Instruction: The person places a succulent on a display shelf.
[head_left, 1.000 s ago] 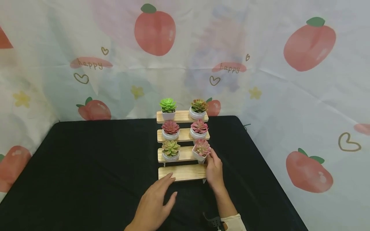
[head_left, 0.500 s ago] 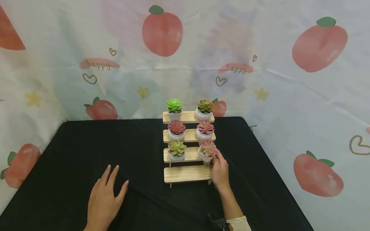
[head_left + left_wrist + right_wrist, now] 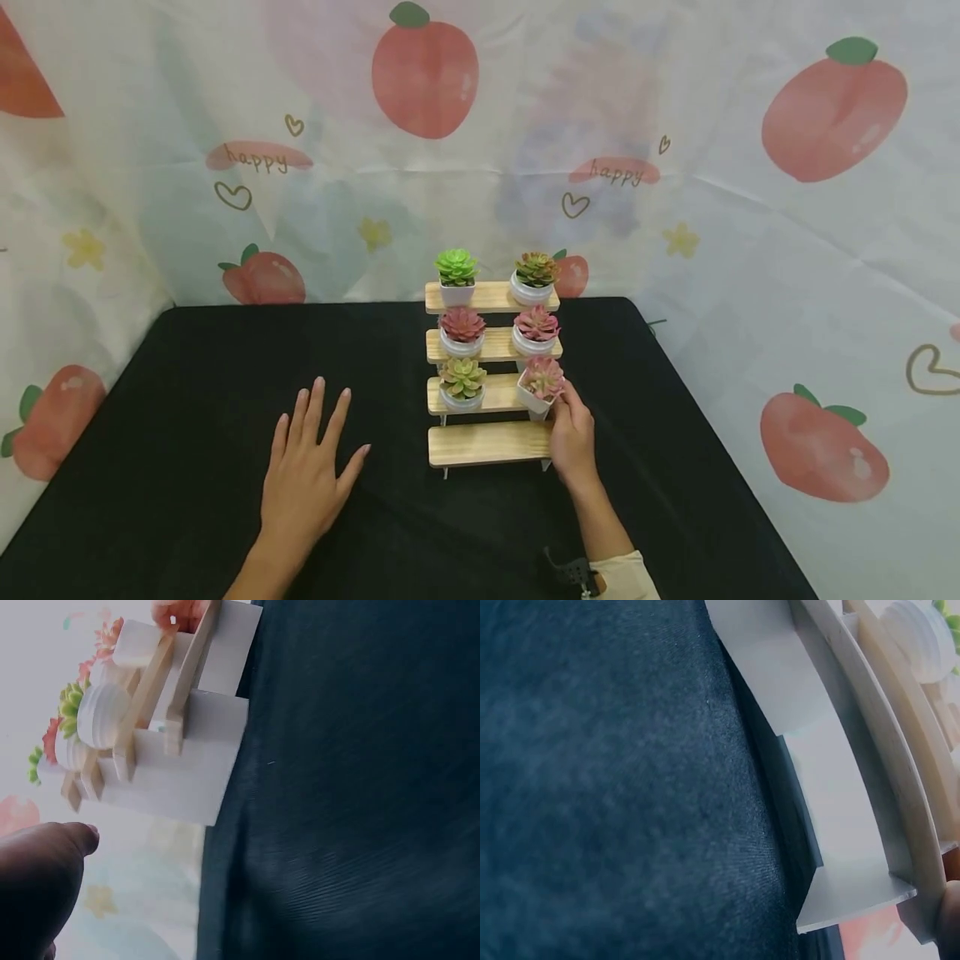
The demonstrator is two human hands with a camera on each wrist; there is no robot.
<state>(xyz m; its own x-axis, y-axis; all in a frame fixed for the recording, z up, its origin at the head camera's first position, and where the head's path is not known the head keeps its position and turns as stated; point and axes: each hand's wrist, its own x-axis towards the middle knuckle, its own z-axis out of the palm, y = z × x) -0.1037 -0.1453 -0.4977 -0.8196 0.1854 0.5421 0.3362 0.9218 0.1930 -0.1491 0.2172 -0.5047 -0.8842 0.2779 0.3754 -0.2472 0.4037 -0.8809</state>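
Note:
A four-tier stand with pale wooden shelves (image 3: 487,443) and white side supports (image 3: 176,776) stands on the black cloth. On its third tier from the top, at the right end, my right hand (image 3: 573,437) holds a square white pot with a pink succulent (image 3: 542,380), fingers at the pot's right side. The pot sits angled to the shelf. A round pot with a yellow-green succulent (image 3: 462,378) shares that tier. My left hand (image 3: 303,479) is over the cloth left of the stand, fingers straight and spread, holding nothing.
Above are a dark red succulent (image 3: 462,327) and a pink one (image 3: 536,325) on the second tier, a bright green one (image 3: 457,268) and a brownish-green one (image 3: 536,271) on top. Behind the black-covered table (image 3: 187,392) hangs a peach-print curtain (image 3: 510,92).
My left hand has moved left from the lowest shelf's front edge, then forward a little over the cloth, fingers straightening. My right hand stays at the pink succulent's pot. The head view has shifted slightly.

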